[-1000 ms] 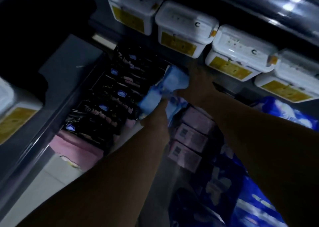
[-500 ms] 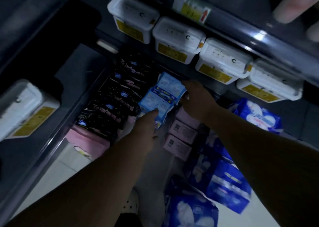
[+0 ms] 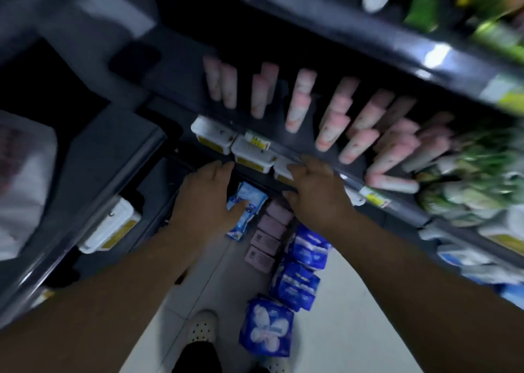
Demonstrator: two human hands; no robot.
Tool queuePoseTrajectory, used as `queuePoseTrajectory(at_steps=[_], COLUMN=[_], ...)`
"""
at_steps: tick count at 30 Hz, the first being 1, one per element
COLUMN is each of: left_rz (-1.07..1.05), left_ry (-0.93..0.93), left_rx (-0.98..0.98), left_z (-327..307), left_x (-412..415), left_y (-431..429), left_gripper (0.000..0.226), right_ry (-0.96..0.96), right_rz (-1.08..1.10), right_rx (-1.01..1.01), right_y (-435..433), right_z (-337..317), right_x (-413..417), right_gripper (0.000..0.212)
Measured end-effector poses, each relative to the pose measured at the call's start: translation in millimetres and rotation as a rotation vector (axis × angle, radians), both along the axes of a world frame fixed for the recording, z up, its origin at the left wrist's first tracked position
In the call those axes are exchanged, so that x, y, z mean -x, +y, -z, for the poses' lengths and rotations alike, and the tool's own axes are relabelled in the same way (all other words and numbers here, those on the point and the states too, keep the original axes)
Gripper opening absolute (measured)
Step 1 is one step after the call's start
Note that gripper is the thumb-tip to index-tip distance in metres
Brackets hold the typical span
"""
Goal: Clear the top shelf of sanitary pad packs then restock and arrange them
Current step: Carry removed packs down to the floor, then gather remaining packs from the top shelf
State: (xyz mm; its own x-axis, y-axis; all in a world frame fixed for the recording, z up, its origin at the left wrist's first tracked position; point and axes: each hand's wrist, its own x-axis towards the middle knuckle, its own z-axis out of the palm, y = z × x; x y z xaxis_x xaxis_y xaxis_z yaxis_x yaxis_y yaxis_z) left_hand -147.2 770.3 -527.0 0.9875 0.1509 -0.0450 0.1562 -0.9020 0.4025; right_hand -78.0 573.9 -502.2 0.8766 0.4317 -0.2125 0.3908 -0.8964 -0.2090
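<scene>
Mostly hidden under the left hand (image 3: 202, 200): a light-blue pad pack (image 3: 251, 200), only its right side and lower tip on show. Thumb laid across the pack's face in a grip. The other fingers stretched past its far end toward the dark shelf edge (image 3: 405, 211), backs to the camera, so hard to say how many close on it.

Pack held between the two hands, just below a row of white tubs (image 3: 253, 157) with yellow labels. Just left of the far end of a line of pink boxes (image 3: 266, 241).

Right hand (image 3: 316, 194) spread over the front of another tub and covering most of it. Fingers loosely bent and apart, thumb just beside the pack without touching. Nothing seen in that palm. Cannot tell whether the fingertips meet tub or shelf.

Below, on pale floor (image 3: 354, 302), three dark-blue packs (image 3: 295, 286) in a row beside the pink boxes. One white perforated shoe (image 3: 202, 326) near them.

Too dim and soft to read any print. Smeared into streaks by motion: pink upright shapes (image 3: 300, 103) on the shelf above, and green goods (image 3: 482, 171) at the right. Impossible to name either. At the left border, a white bulk (image 3: 25, 191), cut off and blurred.
</scene>
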Motion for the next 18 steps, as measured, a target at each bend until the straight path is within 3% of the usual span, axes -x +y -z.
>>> queuePoseTrajectory(at_steps=[8, 18], left_rz=[0.145, 0.308], left_ry=[-0.105, -0.299], left_rx=[-0.163, -0.283], left_z=[-182.8, -343.4], left_x=[19.2, 33.2], left_y=[-35.1, -86.3], left_gripper=[0.086, 0.087], right_ry=[-0.139, -0.297], right_rz=[0.070, 0.255], right_rx=[0.044, 0.051], right_y=[-61.8, -122.2], right_z=[-182.1, -336.0], right_x=[38.0, 113.0], right_gripper=[0.059, 0.058])
